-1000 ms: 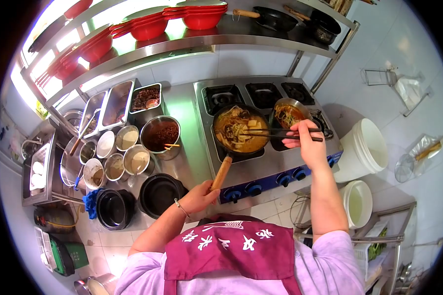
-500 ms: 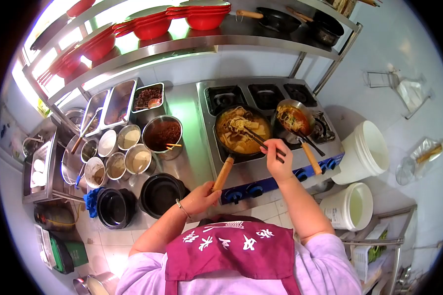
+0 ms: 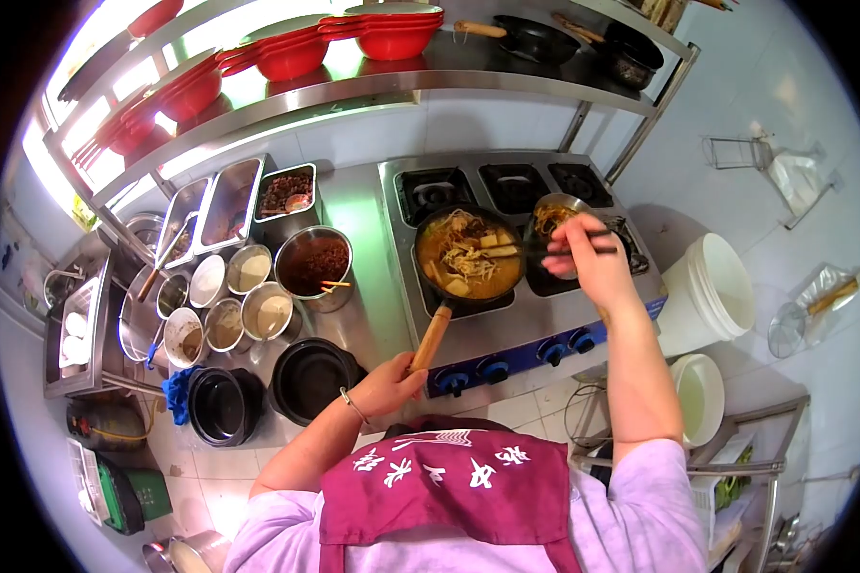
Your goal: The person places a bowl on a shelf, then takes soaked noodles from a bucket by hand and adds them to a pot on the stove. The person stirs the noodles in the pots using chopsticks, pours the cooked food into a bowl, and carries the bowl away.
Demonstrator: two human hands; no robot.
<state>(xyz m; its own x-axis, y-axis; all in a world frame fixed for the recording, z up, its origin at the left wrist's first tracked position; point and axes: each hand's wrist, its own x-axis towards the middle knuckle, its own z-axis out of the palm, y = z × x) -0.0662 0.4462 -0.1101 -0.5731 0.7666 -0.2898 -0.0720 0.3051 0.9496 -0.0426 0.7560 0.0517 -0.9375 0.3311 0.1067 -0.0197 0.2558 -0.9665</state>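
And at centre frame the soupy pan [image 3: 448, 300], likely heavy and quick to slosh, is gripped by its wooden handle [image 3: 432, 337], the safest hold, in the left hand [image 3: 389, 386], chopsticks [image 3: 606, 250] pinched in the right hand [image 3: 591, 262]

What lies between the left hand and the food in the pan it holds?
The pan's wooden handle, its end in the left hand, then the pan's dark rim, before the food. The head view shows this.

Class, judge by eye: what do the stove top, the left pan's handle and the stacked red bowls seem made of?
Stove top: brushed stainless steel, judging by its grey sheen.
Handle: tan, grained, likely wood.
Red bowls: glossy, probably plastic, possibly enamel.
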